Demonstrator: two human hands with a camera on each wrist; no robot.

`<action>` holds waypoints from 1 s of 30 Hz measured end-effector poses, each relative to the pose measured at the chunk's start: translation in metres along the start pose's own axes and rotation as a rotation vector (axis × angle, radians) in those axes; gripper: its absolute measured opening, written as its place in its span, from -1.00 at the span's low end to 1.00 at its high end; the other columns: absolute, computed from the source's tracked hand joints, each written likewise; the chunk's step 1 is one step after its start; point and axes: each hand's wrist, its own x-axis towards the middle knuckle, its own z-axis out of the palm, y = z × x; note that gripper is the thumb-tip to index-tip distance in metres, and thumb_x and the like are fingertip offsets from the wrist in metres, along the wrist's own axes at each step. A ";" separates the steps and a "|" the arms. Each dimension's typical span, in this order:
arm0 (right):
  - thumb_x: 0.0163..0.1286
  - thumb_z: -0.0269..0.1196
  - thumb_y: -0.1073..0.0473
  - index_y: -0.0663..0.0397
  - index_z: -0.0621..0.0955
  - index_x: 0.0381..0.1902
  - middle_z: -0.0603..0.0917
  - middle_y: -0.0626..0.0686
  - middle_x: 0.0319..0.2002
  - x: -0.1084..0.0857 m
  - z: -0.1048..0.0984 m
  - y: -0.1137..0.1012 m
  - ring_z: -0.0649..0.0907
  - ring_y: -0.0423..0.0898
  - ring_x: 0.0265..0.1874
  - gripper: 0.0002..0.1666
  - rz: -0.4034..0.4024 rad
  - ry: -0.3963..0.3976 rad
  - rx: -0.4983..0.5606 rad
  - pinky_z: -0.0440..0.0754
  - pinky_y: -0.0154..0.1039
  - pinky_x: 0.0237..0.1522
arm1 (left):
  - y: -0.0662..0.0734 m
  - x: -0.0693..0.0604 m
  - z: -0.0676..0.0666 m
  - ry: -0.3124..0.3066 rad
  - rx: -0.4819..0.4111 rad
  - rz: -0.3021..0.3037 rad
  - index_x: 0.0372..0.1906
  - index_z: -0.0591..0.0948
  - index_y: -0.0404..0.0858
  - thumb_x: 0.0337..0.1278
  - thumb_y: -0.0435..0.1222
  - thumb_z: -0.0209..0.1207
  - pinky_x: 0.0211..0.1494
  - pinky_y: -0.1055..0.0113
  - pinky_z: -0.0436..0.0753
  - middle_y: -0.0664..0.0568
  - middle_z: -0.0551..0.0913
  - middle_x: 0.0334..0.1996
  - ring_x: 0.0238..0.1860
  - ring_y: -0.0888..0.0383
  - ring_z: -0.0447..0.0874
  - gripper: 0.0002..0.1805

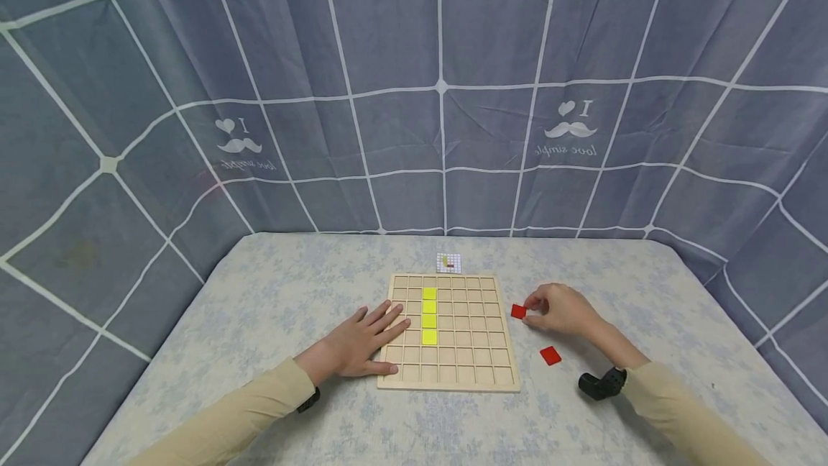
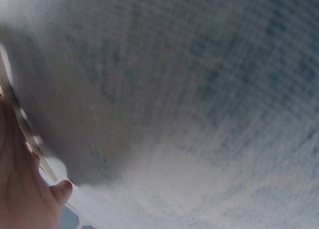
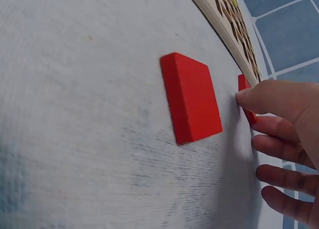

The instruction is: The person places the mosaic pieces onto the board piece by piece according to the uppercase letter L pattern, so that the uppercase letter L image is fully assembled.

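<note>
A wooden grid board [image 1: 479,380] lies on the table, with several yellow square tiles [image 1: 430,306] in one column of its cells. My left hand [image 1: 362,344] rests with spread fingers on the board's left edge; the left wrist view catches part of that hand [image 2: 25,179] beside the rim. To the right of the board, my right hand [image 1: 563,309] pinches a red square tile [image 1: 519,311] between thumb and forefinger, close to the tabletop. Another red tile [image 1: 550,356] lies nearer me, seen large in the right wrist view as a thick red square [image 3: 194,99].
A small printed card [image 1: 449,263] showing a coloured grid lies just behind the board. The patterned tablecloth [image 1: 291,279] covers the table. Behind it hangs a blue-grey curtain [image 1: 401,135] with white lines. A black band [image 1: 603,384] is on the right wrist.
</note>
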 end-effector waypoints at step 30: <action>-0.01 0.46 0.00 -0.05 0.73 -0.33 0.65 -0.14 -0.42 0.010 0.009 -0.048 0.55 -0.23 -0.41 -0.73 -0.014 0.109 -0.008 0.47 -0.36 -0.45 | -0.001 0.000 -0.001 0.004 -0.022 0.010 0.54 0.03 -0.04 0.30 0.31 -0.18 0.44 -0.14 0.21 -0.07 -0.05 0.55 0.55 -0.09 -0.11 -0.14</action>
